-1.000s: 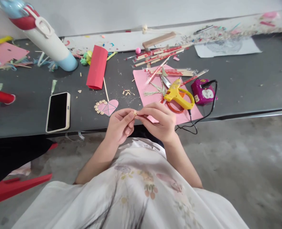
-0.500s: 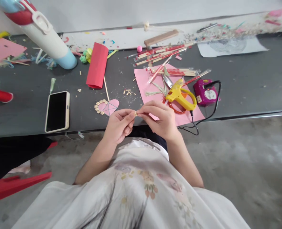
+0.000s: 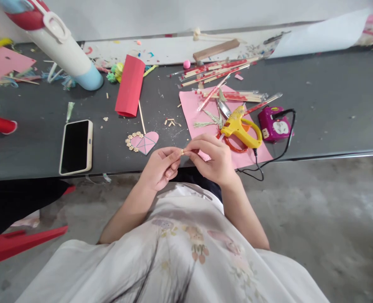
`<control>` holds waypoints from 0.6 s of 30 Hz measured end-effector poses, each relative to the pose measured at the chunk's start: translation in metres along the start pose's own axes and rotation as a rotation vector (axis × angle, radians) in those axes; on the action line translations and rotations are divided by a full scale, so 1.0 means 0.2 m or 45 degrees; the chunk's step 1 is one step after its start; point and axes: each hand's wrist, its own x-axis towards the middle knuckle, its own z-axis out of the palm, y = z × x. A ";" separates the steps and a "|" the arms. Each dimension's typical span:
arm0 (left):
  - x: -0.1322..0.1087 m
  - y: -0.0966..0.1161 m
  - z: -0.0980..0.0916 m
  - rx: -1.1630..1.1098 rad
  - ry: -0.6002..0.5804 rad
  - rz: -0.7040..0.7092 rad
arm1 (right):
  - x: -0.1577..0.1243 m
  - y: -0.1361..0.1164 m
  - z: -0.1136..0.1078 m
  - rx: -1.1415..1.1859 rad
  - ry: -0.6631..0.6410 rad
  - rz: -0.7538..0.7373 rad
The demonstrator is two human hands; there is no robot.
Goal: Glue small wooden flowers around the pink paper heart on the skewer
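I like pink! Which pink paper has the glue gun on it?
The big pink sheet under the gun, beside the right hand; not the pink heart or leftmost pink paper.

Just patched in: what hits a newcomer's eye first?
The left hand and right hand pinch a small tan piece at the near edge of the dark table. Beyond the right hand, a yellow plastic glue gun lies on a pink paper sheet; a pink paper heart lies beyond the left.

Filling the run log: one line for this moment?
left hand: pinches small pale piece | right hand: pinches it too | nearby: pink heart
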 end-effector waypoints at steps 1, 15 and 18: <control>0.00 0.00 0.00 -0.002 0.006 0.002 | 0.00 0.00 0.00 -0.008 0.005 0.007; 0.02 0.02 -0.03 0.014 0.053 -0.027 | 0.01 0.06 -0.01 -0.094 -0.085 0.212; 0.01 0.03 -0.04 -0.017 0.069 -0.016 | 0.02 0.11 -0.04 -0.146 -0.032 0.376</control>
